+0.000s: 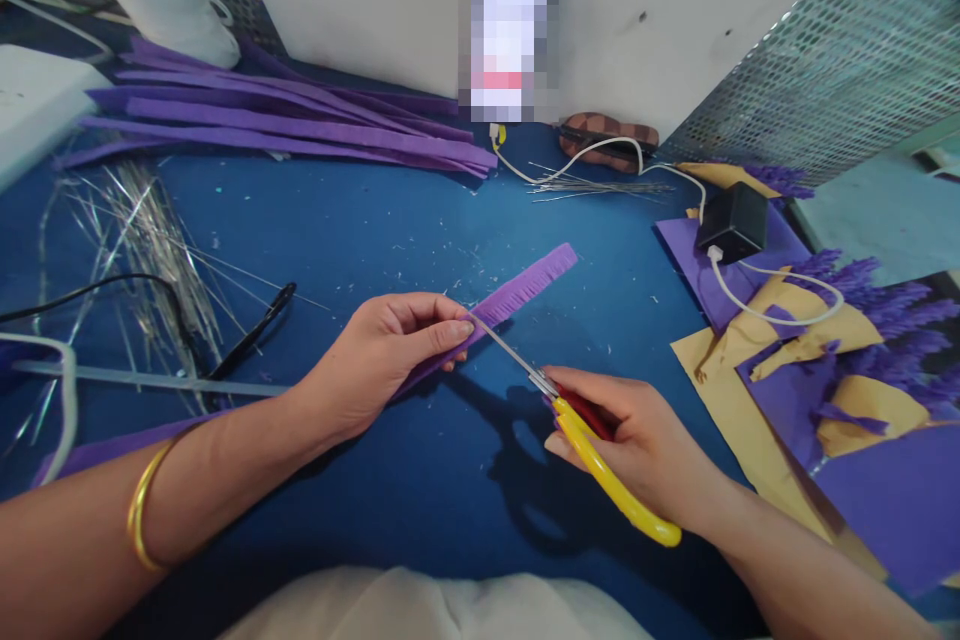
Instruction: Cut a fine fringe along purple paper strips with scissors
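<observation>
wires [150, 240] near left forearm [247, 450], left grip [401, 350] snug on strip [525, 292], right grip [637, 440] snug round scissors [611, 482]

Single head-worn view over the desk

The head camera looks forward and steeply down from above the near edge of the desk [360, 220], with pale clothing [442, 610] at the bottom of the view. It sits close, within arm's reach of the left hand [409, 335] and right hand [637, 430], and faces the upright pale panel [360, 0] along the desk's far edge, taking in mesh [847, 50] by the far right corner
</observation>
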Demonstrator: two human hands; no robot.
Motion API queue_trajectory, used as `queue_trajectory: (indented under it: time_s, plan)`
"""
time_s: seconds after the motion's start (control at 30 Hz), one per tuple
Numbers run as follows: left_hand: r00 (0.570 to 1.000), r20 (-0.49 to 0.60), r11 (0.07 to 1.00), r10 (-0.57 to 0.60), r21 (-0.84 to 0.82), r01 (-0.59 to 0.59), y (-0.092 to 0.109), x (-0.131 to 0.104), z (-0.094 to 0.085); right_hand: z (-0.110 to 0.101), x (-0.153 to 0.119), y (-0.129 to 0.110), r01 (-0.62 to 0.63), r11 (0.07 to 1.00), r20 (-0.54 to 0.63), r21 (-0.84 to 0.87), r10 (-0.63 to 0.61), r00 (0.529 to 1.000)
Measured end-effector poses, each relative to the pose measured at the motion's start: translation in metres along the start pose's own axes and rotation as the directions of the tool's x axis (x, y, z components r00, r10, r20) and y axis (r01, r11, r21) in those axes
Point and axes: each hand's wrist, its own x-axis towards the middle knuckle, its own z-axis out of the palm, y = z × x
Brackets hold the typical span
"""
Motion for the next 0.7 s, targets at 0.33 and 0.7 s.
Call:
queue_trajectory:
  time_s: [0.33,0.7]
  plan:
    - [0.997,-0.054,0.998,-0.047,0.034,0.049,0.0026,-0.0009,0.0005,0.0015,0.0008,-0.0012,0.008,1.0,-0.064,-0.013,-0.008,0.998]
    - [0.996,-0.083,0.999,0.019,-0.04,-0.023,-0.0006,-0.0014,0.0027,0.0043,-0.0021,0.0019,-0.005,0.998,-0.098,-0.063,-0.001,0.995]
